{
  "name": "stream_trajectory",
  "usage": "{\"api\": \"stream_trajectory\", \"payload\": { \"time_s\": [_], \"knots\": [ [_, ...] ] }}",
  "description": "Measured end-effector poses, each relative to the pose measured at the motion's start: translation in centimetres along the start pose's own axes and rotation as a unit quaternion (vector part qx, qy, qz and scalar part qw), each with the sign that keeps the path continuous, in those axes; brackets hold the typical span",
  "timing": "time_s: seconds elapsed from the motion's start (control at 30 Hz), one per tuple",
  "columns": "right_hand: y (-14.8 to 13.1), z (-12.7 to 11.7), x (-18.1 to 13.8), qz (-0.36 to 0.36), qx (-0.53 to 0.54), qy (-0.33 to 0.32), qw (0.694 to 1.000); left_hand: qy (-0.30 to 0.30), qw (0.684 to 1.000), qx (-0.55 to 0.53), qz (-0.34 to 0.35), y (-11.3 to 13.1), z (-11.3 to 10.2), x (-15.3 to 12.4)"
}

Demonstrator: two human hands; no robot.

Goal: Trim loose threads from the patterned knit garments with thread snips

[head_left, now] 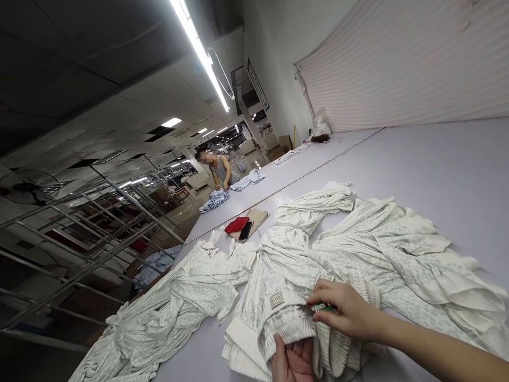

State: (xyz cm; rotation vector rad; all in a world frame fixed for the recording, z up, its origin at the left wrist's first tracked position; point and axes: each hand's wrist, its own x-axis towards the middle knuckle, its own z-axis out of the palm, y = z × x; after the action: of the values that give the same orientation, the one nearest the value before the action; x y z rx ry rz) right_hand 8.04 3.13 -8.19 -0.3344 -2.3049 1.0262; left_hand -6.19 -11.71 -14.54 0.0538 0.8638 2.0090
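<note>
Pale white-green patterned garments [342,249] with ribbed elastic waistbands lie piled before me. My left hand [292,361] is palm up at the near edge, its thumb and fingers gripping one ribbed waistband [292,323]. A small square label [275,299] is sewn on that waistband. Just above and to the right, my right hand [345,310] is closed around a small green tool [324,306], mostly hidden by the fingers. Its fingertips are by the waistband's right end. A second labelled waistband [326,277] lies partly behind this hand.
More patterned garments [159,318] heap along the table's left edge. Farther up the table [417,164] are a red pouch [236,224], a dark phone [245,230] and a board. Another person [222,168] handles blue cloth at the far side. Metal racks [91,254] stand on the left.
</note>
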Motion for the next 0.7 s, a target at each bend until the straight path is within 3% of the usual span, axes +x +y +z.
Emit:
{"api": "stream_trajectory", "payload": {
  "time_s": [0.13, 0.37, 0.53, 0.7],
  "knots": [
    [-0.1, 0.7, -0.3, -0.059, -0.063, -0.009, 0.996, -0.019, 1.0, -0.003, -0.006, 0.1, -0.7, 0.1],
    [0.1, 0.8, 0.8, 0.04, 0.035, 0.013, 0.998, -0.036, 0.999, -0.019, -0.006, 0.1, 0.1, -0.2],
    [-0.2, 1.3, 1.6, 0.028, 0.068, -0.002, 0.997, -0.071, 0.996, -0.057, -0.021, -0.3, 1.0, -0.5],
    [0.1, 1.4, 1.8, 0.02, 0.073, 0.0, 0.997, -0.068, 0.996, -0.045, -0.044, -0.3, 0.3, 0.3]
  ]
}}
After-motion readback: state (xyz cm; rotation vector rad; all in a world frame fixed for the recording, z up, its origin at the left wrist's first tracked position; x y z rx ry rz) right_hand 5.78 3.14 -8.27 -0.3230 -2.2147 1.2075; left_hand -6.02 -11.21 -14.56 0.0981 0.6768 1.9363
